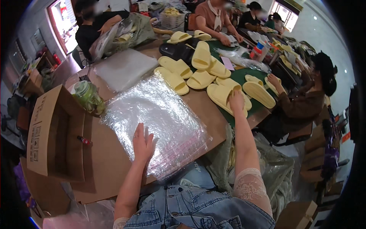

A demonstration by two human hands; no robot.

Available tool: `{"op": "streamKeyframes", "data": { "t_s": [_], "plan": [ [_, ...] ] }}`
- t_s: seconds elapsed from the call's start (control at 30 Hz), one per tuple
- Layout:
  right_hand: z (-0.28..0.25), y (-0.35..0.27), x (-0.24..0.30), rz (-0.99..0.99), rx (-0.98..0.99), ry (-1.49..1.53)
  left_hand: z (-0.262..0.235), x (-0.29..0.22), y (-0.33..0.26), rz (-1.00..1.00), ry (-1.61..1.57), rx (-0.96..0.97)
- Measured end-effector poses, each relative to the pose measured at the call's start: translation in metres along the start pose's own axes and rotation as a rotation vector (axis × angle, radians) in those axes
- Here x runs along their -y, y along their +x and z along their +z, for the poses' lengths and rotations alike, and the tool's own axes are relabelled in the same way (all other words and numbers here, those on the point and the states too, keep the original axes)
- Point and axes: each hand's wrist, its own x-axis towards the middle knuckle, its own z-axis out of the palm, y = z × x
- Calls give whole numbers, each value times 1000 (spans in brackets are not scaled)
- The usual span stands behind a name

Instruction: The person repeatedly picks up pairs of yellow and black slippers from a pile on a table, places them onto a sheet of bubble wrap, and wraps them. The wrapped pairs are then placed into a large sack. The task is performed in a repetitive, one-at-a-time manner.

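Observation:
My left hand (pixel 142 144) lies with its fingers stretched out on a stack of shiny clear plastic bags (pixel 160 110), which has a pinkish near edge. Off to the right, my right hand (pixel 237 101) grips a pale yellow slipper (pixel 220 94) at its strap; the fingertips are partly hidden. Another yellow slipper lies close beneath it. Several more yellow slippers (pixel 201 79) are heaped just beyond, next to a black slipper (pixel 176 51).
An open cardboard box (pixel 65 133) stands at the left, beside a greenish jar (pixel 88 97) and a small red bottle (pixel 84 140). Whitish plastic sheets (pixel 126 68) lie farther back. A co-worker (pixel 310 99) at the right handles a slipper; others sit across the table.

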Motion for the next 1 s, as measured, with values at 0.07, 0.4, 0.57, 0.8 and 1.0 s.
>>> {"op": "streamKeyframes", "data": {
  "t_s": [0.07,0.4,0.57,0.8,1.0],
  "plan": [
    [11,-10,-13,-58,-113,-34,-1,-11,1,-29,23,3],
    [-20,-89,-22,-95,-24,-27,-4,-14,-3,57,141,15],
    [1,-77,-41,-142,-57,-25,-3,-11,-7,76,157,102],
    [-47,-137,-15,-177,-240,323,-2,-10,-9,68,201,120],
    [-64,-211,-3,-368,-126,870,-15,-19,-8,80,199,187]
  ]
}}
